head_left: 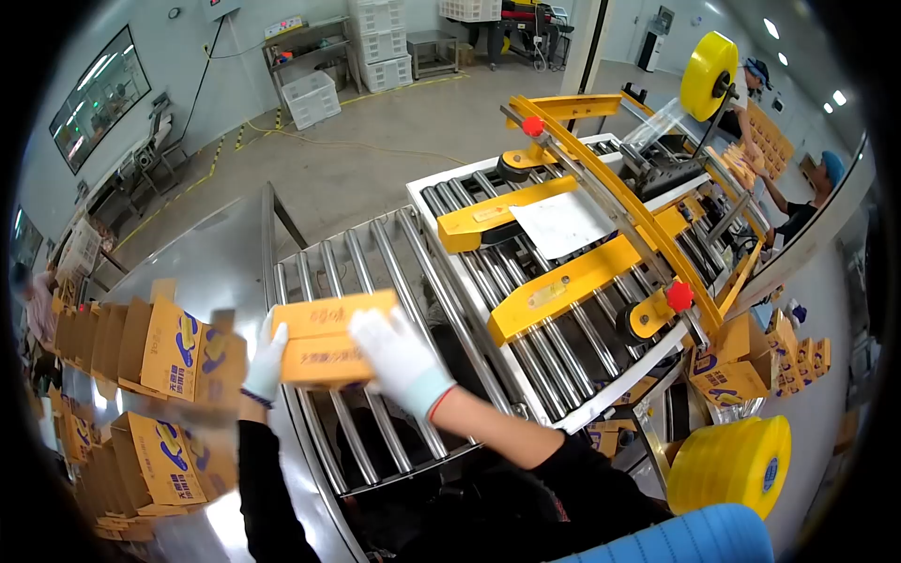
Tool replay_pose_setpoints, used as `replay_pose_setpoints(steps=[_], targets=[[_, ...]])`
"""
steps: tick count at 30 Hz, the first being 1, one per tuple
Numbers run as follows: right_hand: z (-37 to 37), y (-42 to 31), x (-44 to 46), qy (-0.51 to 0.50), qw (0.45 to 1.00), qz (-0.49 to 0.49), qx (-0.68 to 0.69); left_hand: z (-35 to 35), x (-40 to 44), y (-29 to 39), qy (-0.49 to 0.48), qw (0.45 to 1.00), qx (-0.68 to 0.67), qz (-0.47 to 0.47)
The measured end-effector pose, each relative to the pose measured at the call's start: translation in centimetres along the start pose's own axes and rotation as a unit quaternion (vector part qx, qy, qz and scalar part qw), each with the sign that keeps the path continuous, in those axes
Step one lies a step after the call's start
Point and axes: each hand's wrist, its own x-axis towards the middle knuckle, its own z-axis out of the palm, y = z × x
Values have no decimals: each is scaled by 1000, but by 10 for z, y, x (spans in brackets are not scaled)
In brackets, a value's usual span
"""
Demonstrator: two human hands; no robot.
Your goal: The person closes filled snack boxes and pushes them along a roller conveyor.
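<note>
The person's gloved left hand (266, 363) and gloved right hand (398, 361) grasp a cardboard carton (324, 319) between them, above the metal rollers (358, 260). It looks stiff, probably light, its panels liable to dent; opposite ends seem the surest hold. Its contents are hidden. Open cartons (169, 352) crowd the steel table (221, 258), insides unclear; far off stand stacked white crates (380, 42).

On my feed, the gloved left hand (267, 361) points up, left of centre, its black-sleeved arm (267, 483) beneath. I see the gloved right hand (396, 361) mid-frame, bare forearm (502, 430) slanting lower right.
</note>
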Motion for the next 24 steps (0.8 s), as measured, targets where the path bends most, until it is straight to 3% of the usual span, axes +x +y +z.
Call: replay_pose_setpoints(steps=[1, 3, 4, 5, 6, 7, 8, 9, 10, 11, 12, 13, 14, 15, 16, 17, 18, 19, 20, 21, 22, 23, 24], targets=[[1, 26, 0, 27, 999, 40, 18, 17, 18, -30, 47, 997, 45, 39], [-14, 69, -2, 23, 994, 79, -76, 86, 27, -33, 126, 990, -7, 63], [-33, 76, 4, -72, 981, 145, -107, 142, 25, -17, 159, 981, -103, 45], [-25, 85, -4, -12, 983, 139, -116, 170, 18, -1, 57, 990, -100, 87], [-19, 95, -8, -12, 989, 130, -67, 201, 12, 17, -63, 974, -212, 49], [-13, 100, -8, 17, 992, 109, -53, 214, 11, 18, -137, 973, -181, -44], [-5, 104, -9, 30, 989, 132, -61, 230, -2, 17, -120, 966, -222, -58], [1, 113, -15, 69, 988, 128, -53, 224, -6, 17, -185, 963, -169, -95], [-4, 119, -19, 74, 988, 123, -53, 207, -11, 17, -244, 952, -123, -141], [-7, 127, -24, 77, 987, 131, -43, 194, -33, 15, -239, 940, -170, -173], [-11, 137, -29, 51, 988, 140, -49, 168, -53, 15, -198, 979, -12, -57], [-18, 137, -29, 30, 983, 163, -81, 148, -66, 19, -162, 973, 156, 55], [-16, 146, -35, 41, 983, 165, -75, 116, -81, 26, -77, 957, 257, 107], [-16, 148, -40, 45, 984, 160, -60, 77, -102, 61, 2, 922, 354, 158], [-16, 144, -42, 70, 985, 153, -49, 38, -120, 103, 48, 869, 492, 34], [-15, 140, -45, 94, 983, 150, -39, -14, -133, 70, 227, 777, 544, 223], [-13, 134, -46, 94, 983, 152, -37, -55, -156, 94, 340, 722, 584, 148], [-9, 126, -46, 86, 987, 127, -54, -111, -180, 100, 400, 768, 491, 93], [-9, 119, -48, 79, 988, 107, -75, -150, -207, 109, 460, 664, 588, 55], [-16, 95, -42, 71, 993, 89, 24, -232, -244, 57, 501, 552, 660, 88], [-11, 80, -38, 35, 979, 44, 194, -260, -267, 39, 475, 627, 618, 10], [-7, 46, -49, 46, 927, 93, 360, -288, -288, 22, 447, 687, 568, -81], [-17, 18, -47, -80, 913, 104, 387, -317, -309, 4, 416, 726, 520, -172]])
